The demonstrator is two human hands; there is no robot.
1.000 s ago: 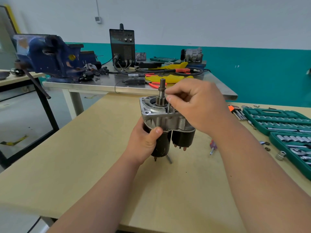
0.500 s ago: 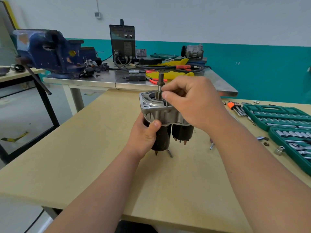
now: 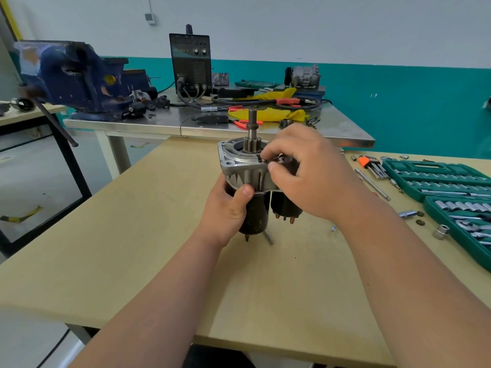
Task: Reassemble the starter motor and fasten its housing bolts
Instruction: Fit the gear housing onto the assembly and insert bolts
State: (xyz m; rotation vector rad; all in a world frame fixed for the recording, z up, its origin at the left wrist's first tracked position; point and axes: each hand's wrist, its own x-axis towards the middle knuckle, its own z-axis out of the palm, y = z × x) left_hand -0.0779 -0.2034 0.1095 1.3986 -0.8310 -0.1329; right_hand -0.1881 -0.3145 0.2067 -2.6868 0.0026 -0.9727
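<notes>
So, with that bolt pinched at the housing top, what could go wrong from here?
The starter motor rests on end on thin protruding pins, steadied only by the left hand; it may tip if that grip eases. The right hand pinches the housing bolt with fingertips alone; it could slip or start crooked.

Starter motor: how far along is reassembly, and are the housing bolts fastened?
Done: the housing sits on the black body of the starter motor, shaft up. In hand: the left hand grips the body; the right hand pinches a bolt at the housing's top. Left: tightening with a tool; the socket set lies open, untouched.
</notes>
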